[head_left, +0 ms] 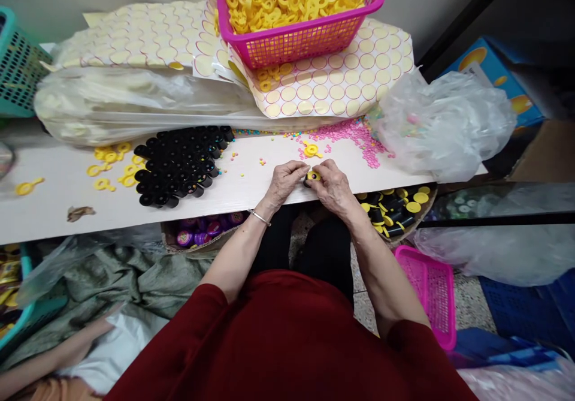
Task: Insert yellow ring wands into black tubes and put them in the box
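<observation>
Near the front edge of the white tabletop, both hands meet at a small black cylinder with a yellow ring piece [313,175] on its top. My right hand [333,186] is closed round its right side. From the left, the fingers of my left hand [286,183] are pinched together at its edge; what lies between their tips is too small to make out. Just beyond the hands lies a loose yellow ring with a handle [311,150]. A block of upright black cylinders [177,164] stands to the left.
A pink basket [305,44] of yellow rings stands at the back on sticker sheets [332,89]. Pink beads [350,137] are scattered right of centre, beside a clear plastic bag [442,122]. Below the table edge are boxes of yellow-and-black parts [395,209] and purple pieces [202,233].
</observation>
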The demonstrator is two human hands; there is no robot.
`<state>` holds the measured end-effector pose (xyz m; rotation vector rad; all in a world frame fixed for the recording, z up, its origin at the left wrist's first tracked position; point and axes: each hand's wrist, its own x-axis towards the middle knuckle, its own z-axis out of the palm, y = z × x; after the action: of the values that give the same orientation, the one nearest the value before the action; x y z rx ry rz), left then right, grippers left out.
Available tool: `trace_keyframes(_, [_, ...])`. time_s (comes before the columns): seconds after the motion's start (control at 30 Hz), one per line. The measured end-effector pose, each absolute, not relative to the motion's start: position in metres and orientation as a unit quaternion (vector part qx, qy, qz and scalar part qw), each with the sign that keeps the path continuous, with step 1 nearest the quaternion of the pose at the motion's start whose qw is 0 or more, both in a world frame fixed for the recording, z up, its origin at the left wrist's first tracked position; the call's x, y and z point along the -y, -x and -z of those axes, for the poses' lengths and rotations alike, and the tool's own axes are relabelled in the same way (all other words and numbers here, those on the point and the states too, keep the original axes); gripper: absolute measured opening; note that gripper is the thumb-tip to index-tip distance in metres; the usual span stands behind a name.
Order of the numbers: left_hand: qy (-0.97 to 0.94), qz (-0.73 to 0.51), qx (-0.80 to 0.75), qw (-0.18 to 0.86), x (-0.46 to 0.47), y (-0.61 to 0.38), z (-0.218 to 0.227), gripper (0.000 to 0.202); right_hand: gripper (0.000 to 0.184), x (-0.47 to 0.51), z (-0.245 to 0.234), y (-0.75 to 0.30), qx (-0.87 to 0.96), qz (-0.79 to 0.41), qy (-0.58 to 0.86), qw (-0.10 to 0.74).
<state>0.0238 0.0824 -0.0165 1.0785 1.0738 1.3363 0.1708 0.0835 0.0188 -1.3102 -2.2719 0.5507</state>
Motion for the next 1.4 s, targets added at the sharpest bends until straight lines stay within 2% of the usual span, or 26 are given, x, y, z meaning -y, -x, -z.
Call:
trace_keyframes(0.23, [-0.470,-0.542,-0.477,0.507,-0.083,-0.031,0.020,0.030,0.013,-0.086,-0.008,-0.168,0.768,-0.276,0.490,0.305])
trace_keyframes(0.4, [-0.485,-0.545,-0.489,0.478,-0.084,-0.031,0.017,0.021,0.028,-0.083,0.008,-0.166,0.652,-0.403,0.502,0.400])
trace_keyframes(0.6, [-0.494,-0.532,-0.500,0.472,-0.085,-0.032,0.016,0.015,0.033,-0.076,0.020,-0.158,0.546,-0.456,0.522,0.470])
trace_keyframes(0.8, [-0.490,-0.530,-0.520,0.456,-0.083,-0.035,0.015,0.011,0.041,-0.070,0.012,-0.152,0.425,-0.561,0.523,0.481])
trace_keyframes(0.93, [-0.474,-0.536,-0.528,0.458,-0.082,-0.036,0.016,0.012,0.039,-0.071,0.002,-0.147,0.338,-0.622,0.510,0.489])
trace_keyframes(1.13, [-0.439,-0.526,-0.532,0.497,-0.083,-0.037,0.014,0.018,0.030,-0.077,-0.006,-0.133,0.233,-0.632,0.552,0.491])
trace_keyframes(1.4, [-0.401,-0.534,-0.531,0.522,-0.083,-0.040,0.006,0.020,0.021,-0.078,-0.012,-0.137,0.240,-0.637,0.554,0.478])
